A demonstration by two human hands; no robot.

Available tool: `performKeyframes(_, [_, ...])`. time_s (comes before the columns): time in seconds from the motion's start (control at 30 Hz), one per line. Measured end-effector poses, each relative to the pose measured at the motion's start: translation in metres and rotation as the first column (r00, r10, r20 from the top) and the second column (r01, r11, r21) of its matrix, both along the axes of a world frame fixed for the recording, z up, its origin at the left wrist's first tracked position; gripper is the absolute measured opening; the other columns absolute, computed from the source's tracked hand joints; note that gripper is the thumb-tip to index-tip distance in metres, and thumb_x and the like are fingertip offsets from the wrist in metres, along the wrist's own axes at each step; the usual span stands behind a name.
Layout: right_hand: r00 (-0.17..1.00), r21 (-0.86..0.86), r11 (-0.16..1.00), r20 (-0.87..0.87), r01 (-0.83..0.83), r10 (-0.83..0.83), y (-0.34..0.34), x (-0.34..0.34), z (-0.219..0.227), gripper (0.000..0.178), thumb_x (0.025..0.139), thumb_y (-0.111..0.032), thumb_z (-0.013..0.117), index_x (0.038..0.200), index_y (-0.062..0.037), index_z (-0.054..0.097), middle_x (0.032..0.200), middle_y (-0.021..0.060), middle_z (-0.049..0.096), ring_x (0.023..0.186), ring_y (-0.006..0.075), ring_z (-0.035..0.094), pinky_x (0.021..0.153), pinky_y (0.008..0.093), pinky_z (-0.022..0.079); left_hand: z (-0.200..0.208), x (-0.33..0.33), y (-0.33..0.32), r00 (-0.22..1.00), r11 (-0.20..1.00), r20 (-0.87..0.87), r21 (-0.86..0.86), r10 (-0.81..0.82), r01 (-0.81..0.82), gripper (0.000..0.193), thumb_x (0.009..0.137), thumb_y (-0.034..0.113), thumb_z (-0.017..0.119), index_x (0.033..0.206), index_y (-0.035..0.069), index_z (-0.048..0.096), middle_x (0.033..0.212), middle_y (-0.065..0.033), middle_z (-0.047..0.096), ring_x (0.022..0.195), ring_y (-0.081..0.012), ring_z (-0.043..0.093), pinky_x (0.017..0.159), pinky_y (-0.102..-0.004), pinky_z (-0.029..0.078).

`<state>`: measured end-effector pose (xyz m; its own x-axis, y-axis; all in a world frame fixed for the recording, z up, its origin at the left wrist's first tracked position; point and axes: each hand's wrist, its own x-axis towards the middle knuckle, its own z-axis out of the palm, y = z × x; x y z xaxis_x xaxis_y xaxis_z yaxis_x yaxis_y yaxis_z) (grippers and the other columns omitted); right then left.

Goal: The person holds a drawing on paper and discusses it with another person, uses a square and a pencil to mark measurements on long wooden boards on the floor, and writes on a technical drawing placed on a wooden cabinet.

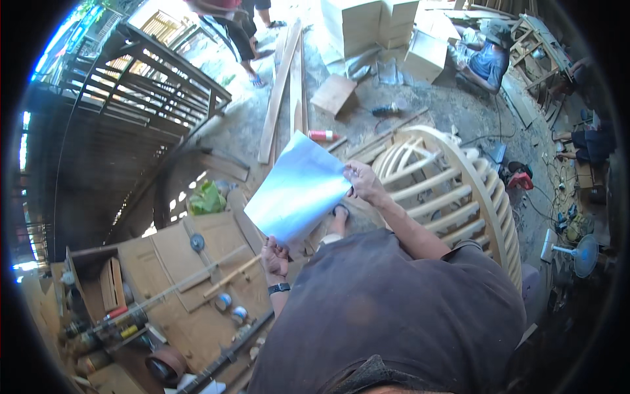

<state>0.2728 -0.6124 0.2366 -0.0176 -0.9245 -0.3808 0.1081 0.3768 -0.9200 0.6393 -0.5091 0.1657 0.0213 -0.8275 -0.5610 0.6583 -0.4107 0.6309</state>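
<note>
A bright sheet point(298, 190), pale bluish-white and slightly curved, is held up in front of me with both hands. Its near left corner is pinched by my left hand point(275, 256), which has a dark watch on the wrist. On the opposite side, my right hand point(363, 180) grips the sheet's right edge, fingers closed. Glare washes out the sheet's surface, so I cannot make out any marks on it. Close to my right forearm stands a large curved frame of pale wooden slats point(453, 190).
At lower left is a wooden workbench point(190, 295) with tins, a saw blade disc and tools. Long planks point(281, 92), a red tube point(322, 135) and a power drill point(386, 110) lie on the floor ahead. A person point(487, 60) sits by boxes; a white fan point(583, 256) stands right.
</note>
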Motion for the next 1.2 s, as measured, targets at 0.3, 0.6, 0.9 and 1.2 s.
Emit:
performKeyframes(0.3, [0.996,-0.089,0.996,-0.086,0.000,-0.008,-0.167,-0.024,0.000,0.019,0.102,-0.010,0.050,0.111,0.0009,0.062,0.082,0.0056,0.066,0.057,0.0098,0.064,0.045,0.0223,0.049,0.034,-0.063,-0.202,0.793,0.976,0.569,0.112,-0.218,0.188,0.026,0.098,0.025,0.062,0.116,0.006,0.063,0.083,0.0025,0.062,0.070,-0.0049,0.057,0.057,-0.0201,0.049])
performKeyframes(0.6, [0.942,-0.068,0.947,0.151,0.313,-0.300,-0.344,-0.073,-0.025,0.019,0.100,-0.006,0.047,0.113,0.0039,0.056,0.088,0.0117,0.066,0.059,0.0153,0.066,0.046,0.0243,0.050,0.012,-0.047,-0.295,0.813,0.980,0.551,0.162,-0.189,0.117,0.028,0.099,0.030,0.061,0.114,0.006,0.060,0.088,0.0006,0.061,0.070,-0.0058,0.058,0.057,-0.0207,0.049])
performKeyframes(0.9, [0.922,-0.044,0.931,0.165,0.362,-0.350,-0.554,-0.118,-0.071,0.020,0.100,-0.005,0.044,0.114,0.0046,0.054,0.093,0.0141,0.066,0.064,0.0188,0.068,0.050,0.0255,0.054,-0.073,-0.023,-0.245,0.814,0.903,0.574,0.392,-0.093,-0.174,0.023,0.098,0.030,0.060,0.100,0.007,0.062,0.082,0.0005,0.063,0.068,-0.0082,0.059,0.059,-0.0237,0.049])
performKeyframes(1.2, [0.939,-0.040,0.965,0.242,0.261,-0.244,-0.711,-0.129,-0.087,0.023,0.100,-0.009,0.044,0.113,0.0089,0.053,0.086,0.0152,0.067,0.062,0.0198,0.069,0.050,0.0288,0.056,-0.119,-0.106,-0.224,0.925,0.840,0.263,0.534,-0.274,0.097,0.027,0.100,0.031,0.058,0.106,0.005,0.062,0.092,-0.0023,0.066,0.076,-0.0104,0.061,0.065,-0.0272,0.050])
